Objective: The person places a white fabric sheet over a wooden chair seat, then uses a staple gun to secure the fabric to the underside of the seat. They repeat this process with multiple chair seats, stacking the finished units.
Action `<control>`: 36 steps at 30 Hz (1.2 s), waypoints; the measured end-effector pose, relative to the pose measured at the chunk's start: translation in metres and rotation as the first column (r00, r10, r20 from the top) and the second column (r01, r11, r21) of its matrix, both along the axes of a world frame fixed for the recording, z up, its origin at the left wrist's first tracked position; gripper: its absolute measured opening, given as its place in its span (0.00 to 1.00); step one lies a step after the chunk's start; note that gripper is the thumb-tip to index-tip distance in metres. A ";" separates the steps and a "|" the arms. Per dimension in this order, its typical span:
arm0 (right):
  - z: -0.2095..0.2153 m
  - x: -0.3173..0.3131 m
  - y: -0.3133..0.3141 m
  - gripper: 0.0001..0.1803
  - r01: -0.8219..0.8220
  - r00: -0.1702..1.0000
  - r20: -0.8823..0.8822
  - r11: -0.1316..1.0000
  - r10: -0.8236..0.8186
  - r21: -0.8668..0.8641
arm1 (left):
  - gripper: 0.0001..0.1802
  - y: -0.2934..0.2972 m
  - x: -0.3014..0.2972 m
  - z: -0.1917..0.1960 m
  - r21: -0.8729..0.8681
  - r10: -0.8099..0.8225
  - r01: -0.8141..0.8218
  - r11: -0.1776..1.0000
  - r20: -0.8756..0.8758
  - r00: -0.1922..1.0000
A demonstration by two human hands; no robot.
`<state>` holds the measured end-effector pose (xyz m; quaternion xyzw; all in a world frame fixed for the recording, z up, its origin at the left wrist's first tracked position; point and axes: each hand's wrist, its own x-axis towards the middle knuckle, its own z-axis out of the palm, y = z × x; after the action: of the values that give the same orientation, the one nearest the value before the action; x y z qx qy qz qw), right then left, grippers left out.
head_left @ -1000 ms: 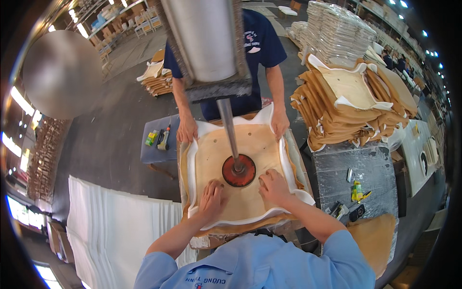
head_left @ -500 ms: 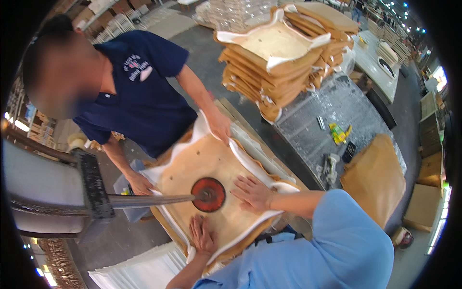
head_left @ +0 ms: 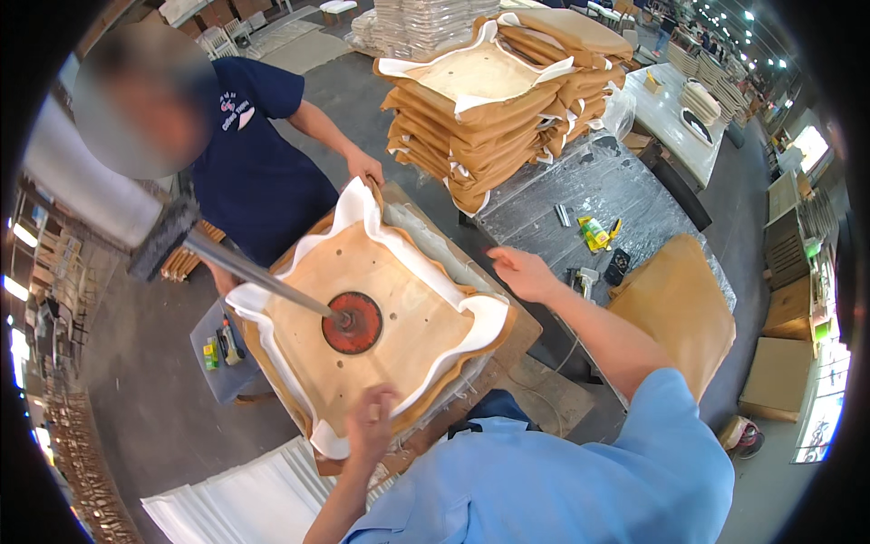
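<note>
A square wooden seat panel (head_left: 299,334) lies in front of me, edged by white padding (head_left: 433,265) and tan leather-like cover (head_left: 272,370) beneath. A round red-orange press disc (head_left: 340,334) on a metal rod (head_left: 263,276) rests on the panel's middle. My left hand (head_left: 370,428) is over the panel's near edge; motion smears its fingers. My right hand (head_left: 524,274) is in the air past the right corner, fingers loosely bent, with nothing visible in them. Across from me, a co-worker's hand (head_left: 364,169) grips the far corner's padding; their other hand (head_left: 222,279) is at the left corner, partly hidden.
A tall stack of tan-covered seats (head_left: 489,136) stands on a plastic-wrapped table (head_left: 544,195). That table also holds a yellow-green packet (head_left: 594,234), a staple gun (head_left: 584,279) and a tan sheet (head_left: 680,317). White sheets (head_left: 240,499) lie lower left; a grey stool (head_left: 213,354) carries tools.
Both my hands have come off the panel's flat middle: the right swung up and to the right, the left drew back to the near edge. The co-worker's upper hand has shifted to the far corner.
</note>
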<state>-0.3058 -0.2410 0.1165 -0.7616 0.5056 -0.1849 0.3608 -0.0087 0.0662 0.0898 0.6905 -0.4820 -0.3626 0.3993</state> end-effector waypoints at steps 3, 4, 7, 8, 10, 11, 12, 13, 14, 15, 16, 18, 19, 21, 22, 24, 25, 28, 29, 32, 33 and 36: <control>-0.027 -0.038 0.002 0.23 -0.021 0.971 -0.204 0.887 0.129 0.460 | 0.21 -0.024 -0.077 0.021 0.191 -0.221 0.461 0.867 -0.682 0.697; -0.034 -0.037 0.005 0.23 0.011 0.970 -0.193 0.771 0.145 0.637 | 0.24 -0.032 -0.093 0.010 0.208 -0.273 0.552 0.807 -0.698 0.662; -0.045 -0.035 -0.005 0.24 -0.034 0.981 -0.077 0.554 0.176 0.832 | 0.32 -0.069 -0.138 -0.034 0.295 -0.162 0.611 0.735 -0.798 0.581; -0.049 -0.033 -0.009 0.22 -0.034 0.979 -0.072 0.495 0.192 0.868 | 0.33 -0.080 -0.150 -0.042 0.339 -0.074 0.602 0.723 -0.829 0.554; -0.052 -0.027 -0.015 0.20 -0.031 0.972 -0.055 0.359 0.227 0.933 | 0.36 -0.100 -0.166 -0.046 0.355 0.189 0.536 0.766 -0.921 0.340; -0.050 -0.026 -0.018 0.19 -0.060 0.973 0.002 0.246 0.230 0.967 | 0.36 -0.108 -0.174 -0.048 0.343 0.275 0.481 0.807 -0.939 0.208; -0.050 -0.023 -0.019 0.18 -0.094 0.971 0.062 0.129 0.232 0.987 | 0.37 -0.114 -0.179 -0.052 0.342 0.345 0.412 0.845 -0.936 0.069; -0.050 -0.018 -0.017 0.18 -0.049 0.974 0.015 0.147 0.224 0.988 | 0.37 -0.120 -0.184 -0.056 0.314 0.341 0.361 0.878 -0.940 -0.011; -0.052 -0.020 -0.015 0.17 -0.065 0.972 0.025 0.166 0.232 0.984 | 0.36 -0.120 -0.190 -0.057 0.337 0.371 0.323 0.885 -0.927 -0.051; -0.054 -0.020 -0.017 0.17 -0.087 0.969 0.040 0.186 0.245 0.979 | 0.35 -0.120 -0.193 -0.057 0.359 0.396 0.277 0.891 -0.914 -0.089; -0.055 -0.020 -0.018 0.17 -0.110 0.964 0.054 0.206 0.259 0.972 | 0.34 -0.120 -0.196 -0.057 0.382 0.418 0.231 0.895 -0.899 -0.129; -0.049 -0.021 -0.021 0.18 -0.075 0.964 0.023 0.188 0.265 0.979 | 0.31 -0.121 -0.200 -0.051 0.405 0.413 0.120 0.906 -0.909 -0.051; -0.050 -0.024 -0.024 0.19 -0.051 0.963 0.003 0.170 0.271 0.984 | 0.30 -0.123 -0.205 -0.047 0.405 0.399 0.101 0.908 -0.914 0.080; -0.050 -0.019 -0.029 0.25 -0.063 0.942 0.008 0.154 0.336 0.986 | 0.27 -0.125 -0.213 -0.044 0.400 0.363 0.093 0.912 -0.891 0.273; -0.049 -0.012 -0.034 0.27 -0.064 0.928 0.001 0.157 0.372 0.986 | 0.28 -0.128 -0.213 -0.048 0.415 0.397 0.067 0.908 -0.899 0.183; -0.044 0.001 -0.042 0.31 -0.061 0.900 -0.016 0.163 0.436 0.985 | 0.28 -0.135 -0.211 -0.047 0.445 0.445 0.024 0.895 -0.896 -0.004; -0.049 0.003 -0.040 0.36 -0.069 0.861 -0.064 0.241 0.505 0.968 | 0.28 -0.138 -0.214 -0.046 0.505 0.506 0.009 0.863 -0.862 -0.031; -0.030 0.008 -0.033 0.37 -0.176 0.815 -0.045 0.321 0.578 0.931 | 0.27 -0.154 -0.225 -0.056 0.686 0.684 -0.013 0.727 -0.723 0.095; -0.027 0.009 -0.030 0.37 -0.185 0.808 -0.052 0.337 0.586 0.923 | 0.27 -0.161 -0.226 -0.056 0.688 0.689 -0.031 0.725 -0.722 0.066; -0.031 0.005 -0.022 0.36 -0.239 0.811 -0.028 0.373 0.585 0.897 | 0.28 -0.180 -0.223 -0.052 0.709 0.719 -0.127 0.694 -0.693 0.062; -0.031 0.004 -0.023 0.34 -0.238 0.796 -0.050 0.388 0.603 0.890 | 0.28 -0.183 -0.224 -0.048 0.719 0.742 -0.188 0.669 -0.661 0.115; -0.026 0.002 -0.025 0.33 -0.291 0.792 -0.007 0.387 0.610 0.875 | 0.28 -0.186 -0.219 -0.036 0.693 0.761 -0.313 0.649 -0.588 0.275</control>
<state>-0.3042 -0.2664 0.0904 -0.6187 0.3512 0.3180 0.6267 -0.2278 -0.1199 0.0535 0.6112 0.1518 -0.5853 0.5107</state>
